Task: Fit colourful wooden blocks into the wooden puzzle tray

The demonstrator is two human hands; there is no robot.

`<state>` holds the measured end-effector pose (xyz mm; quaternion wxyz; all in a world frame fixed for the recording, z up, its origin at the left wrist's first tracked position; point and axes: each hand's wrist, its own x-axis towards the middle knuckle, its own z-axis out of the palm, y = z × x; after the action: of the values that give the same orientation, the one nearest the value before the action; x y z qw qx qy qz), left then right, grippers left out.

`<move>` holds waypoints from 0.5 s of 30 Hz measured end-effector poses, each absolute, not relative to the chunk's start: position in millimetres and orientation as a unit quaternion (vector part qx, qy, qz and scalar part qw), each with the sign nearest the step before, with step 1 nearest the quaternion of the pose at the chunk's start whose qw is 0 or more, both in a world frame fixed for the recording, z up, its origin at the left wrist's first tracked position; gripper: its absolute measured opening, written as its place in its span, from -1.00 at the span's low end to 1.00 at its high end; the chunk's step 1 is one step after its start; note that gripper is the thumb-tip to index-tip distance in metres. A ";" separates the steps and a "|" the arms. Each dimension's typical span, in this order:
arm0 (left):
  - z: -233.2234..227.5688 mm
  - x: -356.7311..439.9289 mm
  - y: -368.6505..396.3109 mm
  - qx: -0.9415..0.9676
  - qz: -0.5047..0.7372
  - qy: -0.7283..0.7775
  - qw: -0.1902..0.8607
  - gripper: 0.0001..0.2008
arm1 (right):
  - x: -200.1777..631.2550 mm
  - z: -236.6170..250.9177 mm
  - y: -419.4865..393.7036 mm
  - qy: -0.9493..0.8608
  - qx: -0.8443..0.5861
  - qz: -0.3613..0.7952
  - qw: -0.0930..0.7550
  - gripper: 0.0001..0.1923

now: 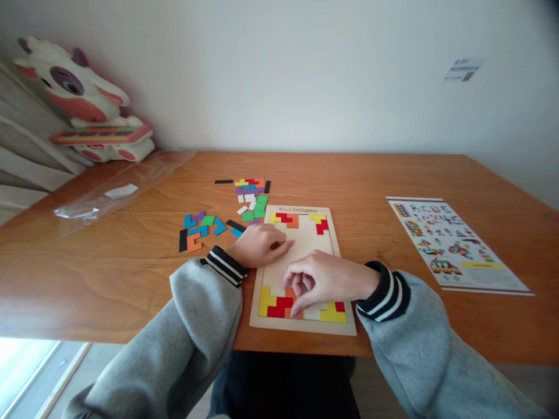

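Observation:
A pale wooden puzzle board (334,233) lies at the table's front edge, with red, yellow and orange pieces set in its far and near ends. My left hand (262,244) rests over its left rim, thumb and fingers apart, holding nothing that I can see. Above the near end, my right hand (323,276) is bent, its thumb and fingertips touching an orange puzzle piece (290,293) that it partly hides. Beside that lie a red piece (279,307) and a yellow piece (265,301). A yellow corner piece (334,314) sits at the near right.
Loose coloured pieces (198,230) lie left of the board, and more (250,189) beyond it. A printed pattern sheet (458,247) is at the right. Clear plastic wrapping (91,203) and a cow-shaped toy keyboard (105,135) are at the far left. A wall stands behind the table.

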<state>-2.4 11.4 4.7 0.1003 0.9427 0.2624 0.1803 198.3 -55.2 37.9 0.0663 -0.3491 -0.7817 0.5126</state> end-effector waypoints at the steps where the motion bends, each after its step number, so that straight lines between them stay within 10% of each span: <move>1: 4.5 -2.6 11.4 0.943 0.181 0.263 0.099 -0.54 | 198.8 38.1 -54.9 -0.780 -0.350 0.514 0.076 -0.58; 15: 2.1 -3.3 13.2 0.944 0.179 0.258 0.098 -0.55 | 210.1 41.4 -44.4 -0.747 -0.381 0.502 0.213 -0.60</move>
<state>-3.3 13.2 2.1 0.0982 0.9444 0.2578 0.1787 210.1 -44.4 41.4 0.2132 -0.3810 -0.7465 0.5020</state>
